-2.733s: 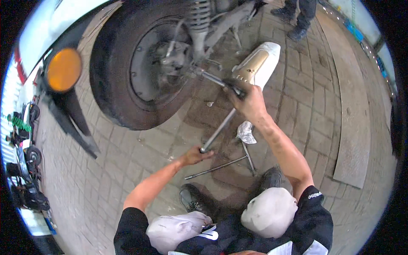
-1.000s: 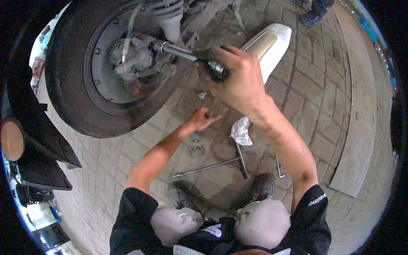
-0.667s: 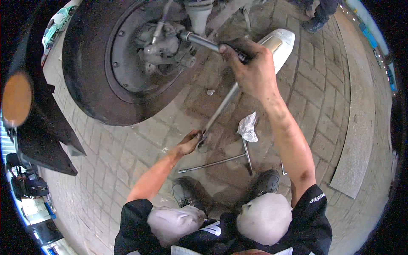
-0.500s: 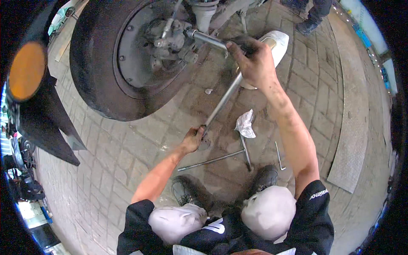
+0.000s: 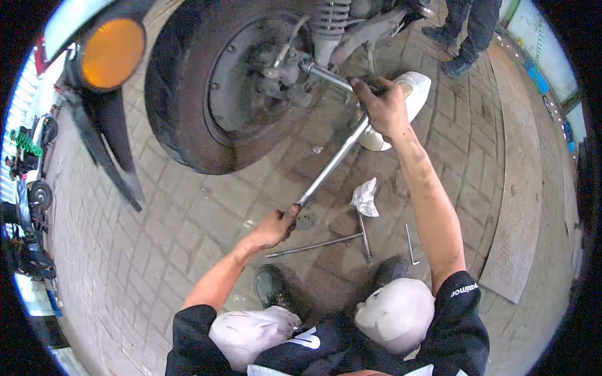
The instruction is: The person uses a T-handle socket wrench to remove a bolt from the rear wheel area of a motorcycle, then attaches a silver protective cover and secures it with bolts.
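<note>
A long-handled socket wrench (image 5: 335, 161) runs diagonally from the wheel hub back toward me. Its socket end sits on the hub of a wheel with a black tyre (image 5: 179, 106). My right hand (image 5: 387, 111) is closed around the wrench head, where the handle meets the socket extension (image 5: 330, 78). Around the handle's near end, my left hand (image 5: 274, 229) is closed too. Beneath the handle, on the paving, lie a T-handle wrench (image 5: 316, 244) and a crumpled clear plastic bag (image 5: 365, 198). A thin L-shaped hex key (image 5: 410, 244) rests to their right.
A white curved panel (image 5: 416, 94) lies beyond my right hand. Another person's boots (image 5: 458, 66) stand at the far right. A long flat plate (image 5: 511, 250) runs along the right side. An orange reflector (image 5: 113, 53) and black fender piece (image 5: 110, 141) hang at left.
The view has shifted, so the wheel and reflector appear farther right. My left hand, still on the handle's end, sits slightly nearer me. Both hands keep their hold on the wrench.
</note>
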Demonstrator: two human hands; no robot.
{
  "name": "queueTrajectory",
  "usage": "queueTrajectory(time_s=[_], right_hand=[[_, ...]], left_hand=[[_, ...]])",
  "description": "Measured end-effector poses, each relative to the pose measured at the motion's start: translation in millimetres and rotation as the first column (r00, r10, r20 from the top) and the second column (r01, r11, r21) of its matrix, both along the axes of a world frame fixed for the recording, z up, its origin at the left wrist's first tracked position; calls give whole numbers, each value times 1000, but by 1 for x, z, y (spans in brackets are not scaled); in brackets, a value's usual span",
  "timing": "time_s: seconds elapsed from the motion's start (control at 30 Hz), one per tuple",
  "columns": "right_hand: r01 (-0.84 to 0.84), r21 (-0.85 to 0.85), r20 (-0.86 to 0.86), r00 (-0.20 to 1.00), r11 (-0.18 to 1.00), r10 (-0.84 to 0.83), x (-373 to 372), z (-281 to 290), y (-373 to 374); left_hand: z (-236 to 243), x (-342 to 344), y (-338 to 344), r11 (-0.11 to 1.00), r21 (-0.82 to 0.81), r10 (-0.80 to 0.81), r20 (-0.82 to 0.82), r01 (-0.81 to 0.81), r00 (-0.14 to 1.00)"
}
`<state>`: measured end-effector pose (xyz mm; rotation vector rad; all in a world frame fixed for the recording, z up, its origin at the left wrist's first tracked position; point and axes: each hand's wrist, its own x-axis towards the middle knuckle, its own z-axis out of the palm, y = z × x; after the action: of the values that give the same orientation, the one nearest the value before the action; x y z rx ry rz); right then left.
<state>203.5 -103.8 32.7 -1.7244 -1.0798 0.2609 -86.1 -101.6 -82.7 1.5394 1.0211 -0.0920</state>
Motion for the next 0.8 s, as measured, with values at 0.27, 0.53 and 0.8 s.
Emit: queueTrajectory(time_s=[0.27,0.53,0.8], right_hand=[[-13,-153,-95,995,988,-1,-6,8,-4],[83,39,49,995,996,-85,-20,-21,-55],[-97,93,222,972,991,74,-62,-22,-41]], left_hand=[[18,-6,-11,989,-133,74,38,-68,997],[-47,19,-12,979,-7,-204,55,205,977],[-108,33,3,996,6,-90,-8,90,996]])
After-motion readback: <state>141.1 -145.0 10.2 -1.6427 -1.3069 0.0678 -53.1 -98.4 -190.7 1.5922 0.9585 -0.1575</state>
